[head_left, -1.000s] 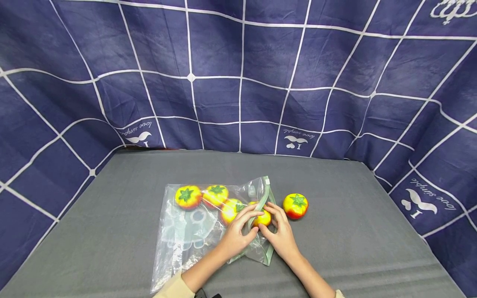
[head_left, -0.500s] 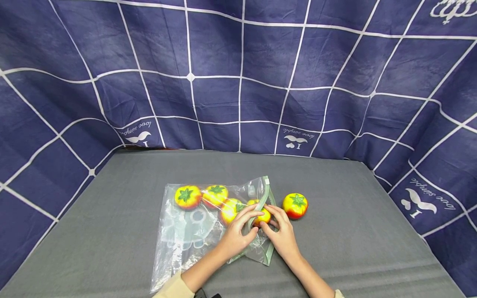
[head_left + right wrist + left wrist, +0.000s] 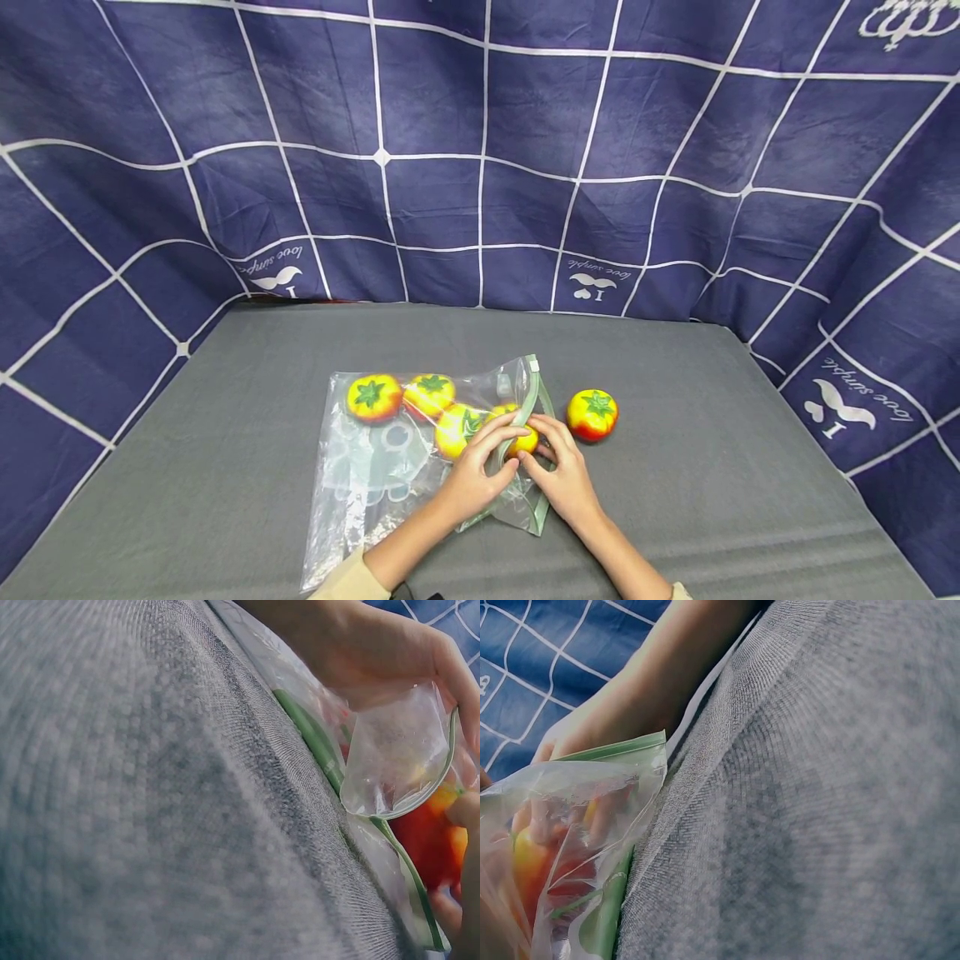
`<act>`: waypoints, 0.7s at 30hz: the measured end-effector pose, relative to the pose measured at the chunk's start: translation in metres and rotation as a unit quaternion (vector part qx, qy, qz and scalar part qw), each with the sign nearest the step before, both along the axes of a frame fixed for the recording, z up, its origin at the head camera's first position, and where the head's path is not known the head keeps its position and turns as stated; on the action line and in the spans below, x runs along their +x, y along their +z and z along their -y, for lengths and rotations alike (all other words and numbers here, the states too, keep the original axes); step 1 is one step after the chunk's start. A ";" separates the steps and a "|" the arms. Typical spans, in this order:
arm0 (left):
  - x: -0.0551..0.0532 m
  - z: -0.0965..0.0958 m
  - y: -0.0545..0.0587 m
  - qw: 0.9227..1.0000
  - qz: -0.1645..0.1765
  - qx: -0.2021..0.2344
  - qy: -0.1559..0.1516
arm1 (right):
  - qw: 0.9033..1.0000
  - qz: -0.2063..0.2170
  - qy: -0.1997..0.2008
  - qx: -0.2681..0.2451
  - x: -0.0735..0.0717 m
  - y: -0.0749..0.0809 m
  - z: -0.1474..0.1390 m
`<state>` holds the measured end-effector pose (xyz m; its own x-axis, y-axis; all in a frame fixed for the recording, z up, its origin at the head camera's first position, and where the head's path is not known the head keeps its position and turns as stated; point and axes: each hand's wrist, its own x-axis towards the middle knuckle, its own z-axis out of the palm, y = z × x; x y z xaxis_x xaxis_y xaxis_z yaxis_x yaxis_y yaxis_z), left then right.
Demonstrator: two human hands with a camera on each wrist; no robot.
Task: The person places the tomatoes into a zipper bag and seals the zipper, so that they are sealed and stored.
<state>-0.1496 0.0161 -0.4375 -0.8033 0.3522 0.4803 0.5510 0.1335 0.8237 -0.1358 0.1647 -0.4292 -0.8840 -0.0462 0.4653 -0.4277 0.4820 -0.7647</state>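
Observation:
A clear zip bag (image 3: 360, 508) with a green-edged mouth lies flat, its opening toward the right. Inside are several yellow-and-red tomatoes with green leafy tops, among them a far-left tomato (image 3: 373, 397) and a middle tomato (image 3: 455, 432). My left hand (image 3: 474, 467) holds the bag's green mouth edge between curled fingers and thumb. My right hand (image 3: 566, 475) grips a tomato (image 3: 522, 442) at the mouth, fingers over its far side and thumb nearer me. In the right wrist view this tomato (image 3: 427, 840) shows red beside the raised bag rim.
One loose tomato (image 3: 592, 415) sits on the grey cloth-covered table (image 3: 712, 467) just right of my right hand. A white slider (image 3: 533, 364) stands at the far end of the bag's mouth. A navy curtain (image 3: 525, 108) with white lines hangs behind and at both sides.
The tomato in my right hand has shifted slightly left, and the tomatoes inside the bag have been nudged left too. My left hand stays at the bag's edge.

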 end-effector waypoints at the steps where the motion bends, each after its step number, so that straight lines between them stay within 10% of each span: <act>1: 0.000 0.000 -0.001 1.000 -0.007 0.004 -0.003 | 1.000 -0.010 0.011 0.005 0.000 0.000 0.000; 13: -0.001 0.000 0.000 0.999 -0.052 -0.003 0.012 | 0.992 -0.047 0.112 0.036 0.001 -0.003 -0.003; 21: -0.001 0.000 -0.001 0.999 -0.038 -0.002 0.011 | 0.992 -0.044 0.110 0.032 0.002 -0.001 -0.003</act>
<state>-0.1508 0.0160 -0.4384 -0.7729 0.3360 0.5383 0.6080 0.1495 0.7797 -0.1338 0.1674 -0.4302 -0.8055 -0.2660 0.5296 -0.5915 0.4159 -0.6907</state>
